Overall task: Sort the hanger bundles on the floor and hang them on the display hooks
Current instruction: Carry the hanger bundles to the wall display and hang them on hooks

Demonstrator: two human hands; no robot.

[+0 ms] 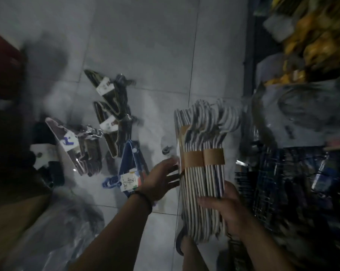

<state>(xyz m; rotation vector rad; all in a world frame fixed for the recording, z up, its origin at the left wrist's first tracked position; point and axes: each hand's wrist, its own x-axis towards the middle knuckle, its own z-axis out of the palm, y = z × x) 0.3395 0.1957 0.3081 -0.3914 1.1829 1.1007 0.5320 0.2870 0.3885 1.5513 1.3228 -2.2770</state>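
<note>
Sorting step: white hanger bundles gathered upright over the tiled floor.
Right hand has its fingers wrapped around the lower bars; left hand is spread flat against the side, released. Next, probably lifting them toward hooks, unseen here. Dark bundles and a blue bundle lie loose on the floor; the wire basket contents are too blurred.

Two hands show: the left hand and the right hand. Between them is one stack of white hangers with two brown paper bands (single hangers too blurred to count). On the tiled floor lie two dark bundles, one blue bundle and one white-fronted bundle.
</note>
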